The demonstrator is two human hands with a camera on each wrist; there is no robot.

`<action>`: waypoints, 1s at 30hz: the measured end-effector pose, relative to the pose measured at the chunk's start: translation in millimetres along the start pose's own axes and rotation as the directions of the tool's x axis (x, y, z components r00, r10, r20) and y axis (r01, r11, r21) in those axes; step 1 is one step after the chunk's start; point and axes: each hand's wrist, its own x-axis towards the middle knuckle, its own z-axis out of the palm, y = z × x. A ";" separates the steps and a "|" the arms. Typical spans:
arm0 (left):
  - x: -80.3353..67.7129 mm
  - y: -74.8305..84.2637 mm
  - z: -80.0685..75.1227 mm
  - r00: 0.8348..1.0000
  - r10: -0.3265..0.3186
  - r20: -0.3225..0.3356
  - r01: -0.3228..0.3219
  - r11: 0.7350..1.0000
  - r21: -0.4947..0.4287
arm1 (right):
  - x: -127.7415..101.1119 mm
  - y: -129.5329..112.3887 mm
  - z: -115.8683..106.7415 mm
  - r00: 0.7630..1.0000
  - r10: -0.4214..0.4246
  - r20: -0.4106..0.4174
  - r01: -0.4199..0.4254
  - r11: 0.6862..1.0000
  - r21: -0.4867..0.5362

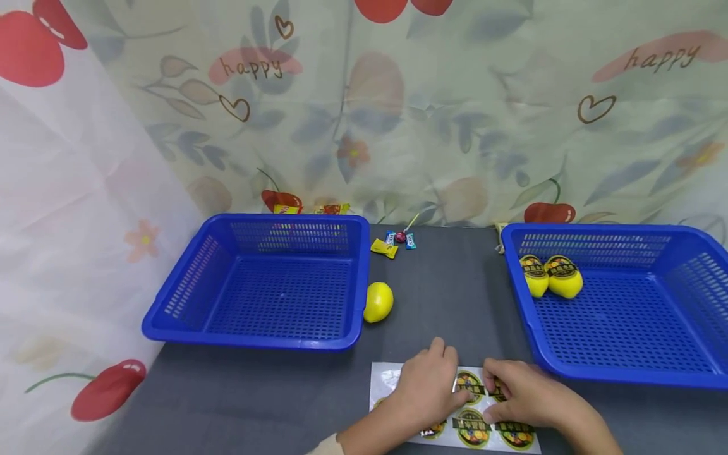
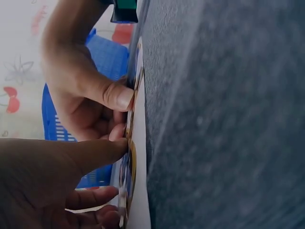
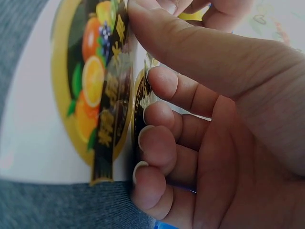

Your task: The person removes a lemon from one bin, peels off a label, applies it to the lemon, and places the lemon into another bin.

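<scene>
Both hands rest on the sticker sheet (image 1: 455,411) at the table's (image 1: 273,392) near edge. The left hand (image 1: 426,385) presses it with loosely bent fingers; the right hand (image 1: 526,395), fingers curled, seems to pinch a round fruit sticker (image 3: 95,90).

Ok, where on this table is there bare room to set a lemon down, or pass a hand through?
The left blue basket is bare inside. The dark table is free between the loose lemon and the right blue basket. That basket's front and right floor is free; two stickered lemons fill its back left corner. Crowded: the sticker sheet under the left hand and right hand, and the candies at the back.
</scene>
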 end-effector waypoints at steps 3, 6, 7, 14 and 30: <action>-0.4 1.4 0.5 1.000 0.015 -0.005 -0.015 1.000 -0.001 | -1.0 0.2 0.0 1.000 -0.009 -0.011 0.009 1.000 -0.004; -0.2 2.5 1.0 1.000 0.006 0.001 -0.006 1.000 0.002 | -1.1 0.6 -0.2 1.000 -0.016 -0.018 0.016 1.000 -0.009; 0.1 3.1 1.2 1.000 0.003 0.003 -0.003 1.000 0.004 | -1.1 0.8 -0.3 1.000 -0.017 -0.018 0.017 1.000 -0.010; 0.2 8.3 2.1 1.000 -0.005 0.007 0.005 0.999 0.034 | -2.0 2.4 -0.3 1.000 -0.002 0.000 0.002 1.000 -0.004; 4.0 -13.8 -15.0 0.983 0.013 0.181 0.015 0.988 -0.154 | -1.3 0.4 0.6 1.000 -0.017 -0.022 0.016 0.999 -0.037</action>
